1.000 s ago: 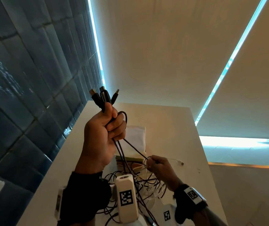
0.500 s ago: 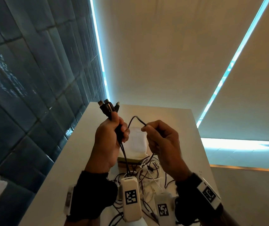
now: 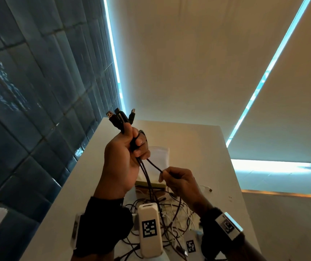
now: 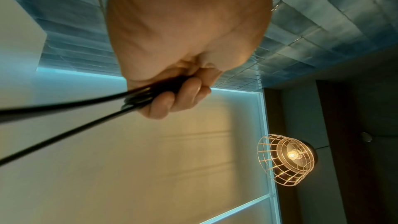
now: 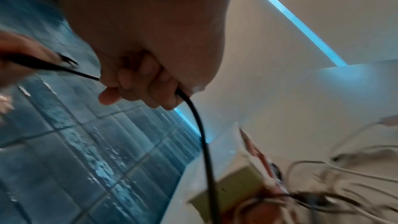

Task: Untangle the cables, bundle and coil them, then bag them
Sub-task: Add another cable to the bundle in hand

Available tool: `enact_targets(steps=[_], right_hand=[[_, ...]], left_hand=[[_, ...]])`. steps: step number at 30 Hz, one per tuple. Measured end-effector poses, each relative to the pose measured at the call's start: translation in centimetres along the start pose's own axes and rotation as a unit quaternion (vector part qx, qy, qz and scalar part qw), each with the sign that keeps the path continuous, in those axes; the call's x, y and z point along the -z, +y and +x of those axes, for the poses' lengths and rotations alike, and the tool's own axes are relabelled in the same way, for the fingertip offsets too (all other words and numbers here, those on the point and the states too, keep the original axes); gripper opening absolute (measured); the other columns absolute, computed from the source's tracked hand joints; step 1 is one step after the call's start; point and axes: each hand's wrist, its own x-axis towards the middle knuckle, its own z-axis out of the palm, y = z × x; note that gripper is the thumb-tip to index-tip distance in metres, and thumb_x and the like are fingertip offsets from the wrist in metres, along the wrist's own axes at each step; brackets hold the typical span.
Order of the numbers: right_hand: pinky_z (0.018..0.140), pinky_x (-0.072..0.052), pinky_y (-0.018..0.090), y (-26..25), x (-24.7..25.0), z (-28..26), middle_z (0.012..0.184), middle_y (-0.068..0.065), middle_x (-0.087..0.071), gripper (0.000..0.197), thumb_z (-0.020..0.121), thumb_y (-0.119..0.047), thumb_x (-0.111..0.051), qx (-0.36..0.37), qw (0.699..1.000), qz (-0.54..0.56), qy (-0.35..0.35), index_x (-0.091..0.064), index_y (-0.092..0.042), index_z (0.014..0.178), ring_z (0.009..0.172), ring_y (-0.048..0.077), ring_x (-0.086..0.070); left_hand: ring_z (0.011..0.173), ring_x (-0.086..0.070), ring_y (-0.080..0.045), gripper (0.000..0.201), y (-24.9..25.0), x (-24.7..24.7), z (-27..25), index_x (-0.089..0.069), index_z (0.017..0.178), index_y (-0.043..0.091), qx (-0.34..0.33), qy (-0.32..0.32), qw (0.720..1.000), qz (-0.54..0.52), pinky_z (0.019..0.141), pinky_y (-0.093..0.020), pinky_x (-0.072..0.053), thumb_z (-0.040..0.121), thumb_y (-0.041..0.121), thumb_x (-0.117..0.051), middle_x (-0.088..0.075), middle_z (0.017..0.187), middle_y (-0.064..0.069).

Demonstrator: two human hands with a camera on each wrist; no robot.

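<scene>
Cables (image 3: 147,178) are the matter here: several black ones are gathered in the left hand (image 3: 122,159), which is clenched round them at the middle of the head view, raised above the white table (image 3: 198,147). Their plug ends (image 3: 121,117) stick up and slightly left out of the top of the fist, fanned apart, so the bundle's long axis runs near vertical in the frame, and the strands drop from the bottom of the fist to a tangle of black and white leads (image 3: 169,213) on the table at lower centre. One black strand (image 3: 155,166) leaves the fist down and to the right and ends in the right hand (image 3: 181,181), whose fingers are curled round it, lower and right of the left hand.

Only the head view shows the plugs, the tangle, a white pouch (image 3: 160,153) lying beyond the hands and a lone white cable end (image 3: 208,189) at the right of the table. The left wrist view shows the fingers (image 4: 172,101) wrapped over the black strands (image 4: 64,108), which run off to the left edge, and a wire-caged lamp (image 4: 286,159) at lower right that no other view has. The right wrist view shows the strand (image 5: 202,134) passing through the curled fingers (image 5: 137,81), then falling steeply toward a blurred box (image 5: 232,186) on the table at the bottom.
</scene>
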Motion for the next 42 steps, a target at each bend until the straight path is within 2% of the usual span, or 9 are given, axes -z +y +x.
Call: enact_targets(steps=[3,9,14,18,21,30,36,39,42], right_hand=[[0.049,-0.033,0.009,3.2,0.8,-0.4,0.049,-0.013,-0.049,0.025,0.097,-0.003,-0.05,-0.036,0.999,-0.02,0.026,-0.06,0.013,0.082,0.046,-0.003,-0.041],[0.058,-0.037,0.021,8.6,1.8,-0.8,0.066,0.0,-0.051,0.029,0.096,-0.007,-0.052,-0.063,0.99,-0.097,0.083,-0.061,0.001,0.07,0.06,0.009,-0.043],[0.054,-0.035,0.014,9.9,1.8,-1.1,0.059,-0.009,-0.049,0.028,0.095,-0.005,-0.053,-0.078,0.985,-0.104,0.109,-0.061,-0.001,0.068,0.054,0.001,-0.041],[0.054,-0.037,0.021,11.1,2.1,-0.9,0.055,-0.007,-0.053,0.03,0.094,-0.007,-0.053,-0.124,0.971,-0.135,0.157,-0.063,-0.001,0.067,0.054,0.006,-0.045],[0.042,-0.032,0.018,8.6,2.2,0.3,0.05,-0.004,-0.047,0.029,0.095,-0.011,-0.053,-0.136,0.964,-0.082,0.213,-0.065,-0.004,0.069,0.044,0.007,-0.039],[0.042,-0.02,0.024,-5.6,-0.1,1.6,0.054,0.007,-0.033,0.022,0.092,-0.021,-0.057,0.095,0.985,0.085,0.119,-0.066,-0.003,0.084,0.046,0.013,-0.025],[0.045,-0.031,0.019,-7.7,-2.5,1.3,0.051,-0.007,-0.045,0.025,0.09,-0.028,-0.056,0.155,0.981,-0.001,0.114,-0.067,-0.007,0.083,0.046,0.009,-0.035],[0.048,-0.035,0.025,-7.4,-2.6,1.3,0.056,0.001,-0.055,0.022,0.089,-0.027,-0.061,0.172,0.971,-0.062,0.157,-0.071,-0.009,0.082,0.051,0.011,-0.041],[0.05,-0.036,0.022,-7.1,-2.6,1.2,0.061,0.008,-0.061,0.019,0.091,-0.019,-0.062,0.184,0.968,-0.09,0.145,-0.071,-0.006,0.082,0.052,0.01,-0.042]], left_hand=[[0.042,-0.029,-0.006,0.036,0.2,0.4,0.0,-0.045,0.072,0.016,-0.009,-0.006,1.0,0.002,0.042,-0.02,-0.03,0.1,0.034,-0.034,-0.044,0.059,0.004],[0.042,-0.025,-0.006,0.035,0.5,0.4,-0.1,-0.044,0.07,0.016,-0.018,-0.014,1.0,0.01,0.043,-0.021,-0.025,0.098,0.034,-0.036,-0.033,0.054,0.007],[0.041,-0.025,-0.005,0.036,0.8,0.4,-0.1,-0.044,0.07,0.016,-0.026,-0.011,1.0,0.014,0.041,-0.02,-0.027,0.1,0.034,-0.034,-0.032,0.054,0.007],[0.04,-0.025,-0.004,0.039,0.8,0.7,0.0,-0.043,0.07,0.017,-0.027,0.009,1.0,0.009,0.039,-0.019,-0.026,0.103,0.033,-0.031,-0.032,0.054,0.008],[0.039,-0.025,-0.004,0.038,1.0,1.0,0.2,-0.041,0.071,0.016,-0.029,0.023,0.999,0.017,0.039,-0.019,-0.025,0.103,0.032,-0.031,-0.032,0.054,0.008],[0.044,-0.037,-0.009,0.034,-0.2,0.7,0.3,-0.042,0.074,0.016,0.018,0.056,0.996,0.065,0.041,-0.02,-0.031,0.103,0.033,-0.032,-0.044,0.055,0.003],[0.05,-0.053,-0.012,0.034,-0.9,-0.6,0.1,-0.045,0.078,0.012,0.021,0.076,0.988,0.133,0.05,-0.026,-0.039,0.104,0.032,-0.032,-0.062,0.063,-0.004],[0.045,-0.048,-0.01,0.036,-0.9,-1.1,0.0,-0.047,0.077,0.013,-0.002,0.098,0.973,0.207,0.046,-0.023,-0.036,0.104,0.032,-0.034,-0.056,0.06,-0.003],[0.037,-0.035,-0.006,0.037,-1.0,-1.0,-0.1,-0.049,0.075,0.015,-0.012,0.111,0.949,0.294,0.037,-0.017,-0.03,0.103,0.035,-0.036,-0.047,0.047,0.004]])
